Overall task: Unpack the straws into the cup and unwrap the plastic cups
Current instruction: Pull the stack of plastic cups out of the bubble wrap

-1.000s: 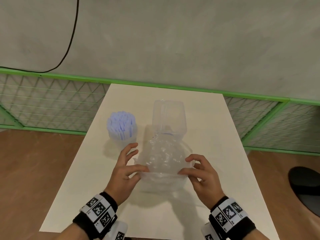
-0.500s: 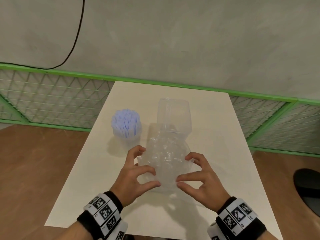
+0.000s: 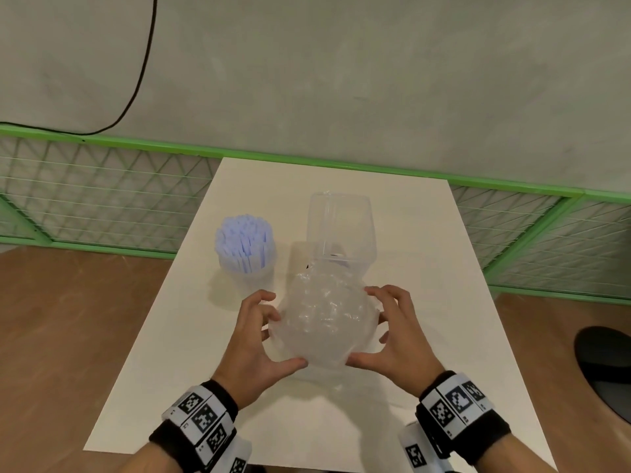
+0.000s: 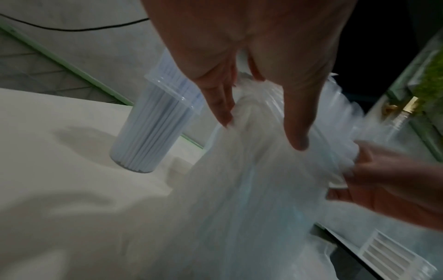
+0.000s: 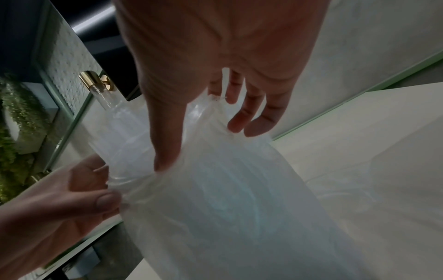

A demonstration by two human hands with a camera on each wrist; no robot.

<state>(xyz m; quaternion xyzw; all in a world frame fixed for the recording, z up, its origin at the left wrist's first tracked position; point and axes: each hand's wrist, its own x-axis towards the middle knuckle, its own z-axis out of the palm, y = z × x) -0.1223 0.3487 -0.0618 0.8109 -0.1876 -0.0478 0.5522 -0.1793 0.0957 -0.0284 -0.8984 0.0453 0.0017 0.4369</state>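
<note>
Gripping the crinkled wrapper (image 3: 324, 322) from both sides — left hand (image 3: 254, 339), right hand (image 3: 392, 336) — fingers curled round it.

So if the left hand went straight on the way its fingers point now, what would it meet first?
Probably the clear wrapper that the left hand already holds; beyond it stands the clear cup stack. Depth is hard to judge.

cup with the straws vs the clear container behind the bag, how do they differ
The cup with the straws is round and packed with pale blue straws; the clear container is squarish and looks almost empty. The cup stands left, apart from the plastic bag; the container sits right behind it. Both are clear plastic, untouched.
</note>
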